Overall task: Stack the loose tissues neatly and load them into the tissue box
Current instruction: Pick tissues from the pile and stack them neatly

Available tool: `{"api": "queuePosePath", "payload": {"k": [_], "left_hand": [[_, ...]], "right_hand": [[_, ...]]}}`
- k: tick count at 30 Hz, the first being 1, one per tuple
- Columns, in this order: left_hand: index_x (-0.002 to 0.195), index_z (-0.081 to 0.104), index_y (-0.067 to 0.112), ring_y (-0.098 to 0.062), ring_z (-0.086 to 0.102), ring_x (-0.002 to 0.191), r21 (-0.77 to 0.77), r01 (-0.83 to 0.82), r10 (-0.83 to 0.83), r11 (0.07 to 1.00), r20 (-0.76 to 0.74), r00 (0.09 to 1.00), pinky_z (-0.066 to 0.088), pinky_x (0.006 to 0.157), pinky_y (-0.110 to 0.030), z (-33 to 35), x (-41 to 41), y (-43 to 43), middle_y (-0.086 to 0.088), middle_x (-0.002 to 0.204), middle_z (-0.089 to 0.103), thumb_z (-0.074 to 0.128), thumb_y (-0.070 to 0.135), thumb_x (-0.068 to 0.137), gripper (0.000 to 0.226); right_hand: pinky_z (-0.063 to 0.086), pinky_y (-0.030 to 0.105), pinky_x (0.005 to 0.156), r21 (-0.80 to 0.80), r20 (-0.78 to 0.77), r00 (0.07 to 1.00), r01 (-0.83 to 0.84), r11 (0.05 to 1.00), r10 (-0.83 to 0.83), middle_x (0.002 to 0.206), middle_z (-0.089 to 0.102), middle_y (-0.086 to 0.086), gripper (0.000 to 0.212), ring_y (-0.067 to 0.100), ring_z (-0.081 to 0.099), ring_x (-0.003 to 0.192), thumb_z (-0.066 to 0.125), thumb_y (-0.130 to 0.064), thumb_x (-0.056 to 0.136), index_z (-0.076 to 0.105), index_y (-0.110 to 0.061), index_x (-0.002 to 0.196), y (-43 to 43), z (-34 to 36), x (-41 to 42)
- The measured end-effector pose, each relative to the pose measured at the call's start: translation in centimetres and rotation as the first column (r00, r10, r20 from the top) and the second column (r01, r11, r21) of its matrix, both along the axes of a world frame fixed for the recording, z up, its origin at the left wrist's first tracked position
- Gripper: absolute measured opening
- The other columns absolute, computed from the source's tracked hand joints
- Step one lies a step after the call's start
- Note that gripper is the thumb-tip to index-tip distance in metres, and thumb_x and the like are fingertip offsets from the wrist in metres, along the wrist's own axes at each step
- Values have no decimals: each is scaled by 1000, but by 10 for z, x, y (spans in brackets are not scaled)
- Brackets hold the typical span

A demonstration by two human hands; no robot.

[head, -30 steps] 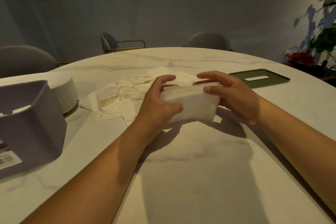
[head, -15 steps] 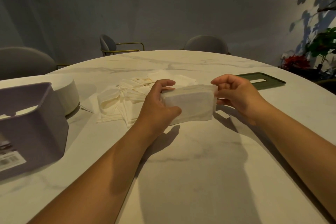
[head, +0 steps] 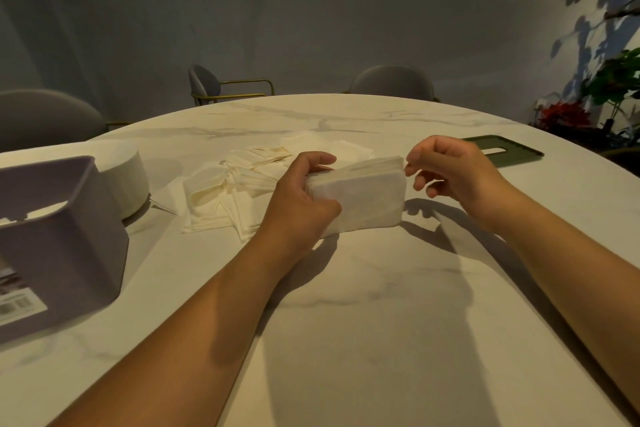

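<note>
Tissue stack (head: 367, 198) — left hand (head: 298, 198) grips, right hand (head: 453, 173) perhaps touching edge.

The round white marble-veined table (head: 346, 305) is showing a smooth, faintly glossy top. The white paper tissue stack (head: 367, 198) is looking soft and matt. The lilac-grey plastic tissue box (head: 69, 236) and flat dark-green lid (head: 512, 152) are looking smooth, matt.

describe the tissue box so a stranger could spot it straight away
On the round marble table, look to the near left edge. The tissue box is the open-topped greyish-purple tub with a barcode label, darker and squarer than the round white container behind it.
</note>
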State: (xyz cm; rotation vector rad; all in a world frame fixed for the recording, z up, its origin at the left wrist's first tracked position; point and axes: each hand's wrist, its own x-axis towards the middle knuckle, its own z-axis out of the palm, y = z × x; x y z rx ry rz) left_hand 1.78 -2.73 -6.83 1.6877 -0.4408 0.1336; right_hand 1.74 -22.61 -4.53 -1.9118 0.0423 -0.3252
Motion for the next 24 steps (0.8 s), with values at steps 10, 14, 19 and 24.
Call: {"api": "queuePosePath", "payload": {"k": [10,14,19,24], "left_hand": [[105,48,33,-5,51,88,-2,17,-17,1000,10,1000,50,59,-8,-1,0,1,12,100,51,65,-12,74,57],[104,51,30,-6,52,89,7,24,-24,1000,20,1000,50,60,-11,-1,-1,2,14,99,51,65,-11,73,53],[95,52,34,-10,55,88,-24,57,-57,998,-9,998,51,55,-14,-2,0,1,11,101,54,66,-11,75,51],[114,43,37,-11,56,94,-23,32,-33,999,-54,998,53,59,-12,-2,1,-1,6,110,53,71,-3,77,62]], "right_hand": [[56,27,77,-146,-45,992,-127,981,121,94,65,-7,24,15,63,89,73,-12,77,60,-29,87,7,-7,-3],[54,28,81,-134,-34,994,-103,986,99,91,67,-5,18,17,64,86,71,-10,77,64,-25,83,5,-6,-3],[54,35,84,-75,-26,999,-48,996,46,86,68,0,14,24,63,87,71,-7,78,66,-20,79,0,-8,1],[54,30,79,-67,-52,998,-43,997,40,96,65,-2,14,22,62,93,70,-9,79,64,-20,84,0,-9,3]]}}
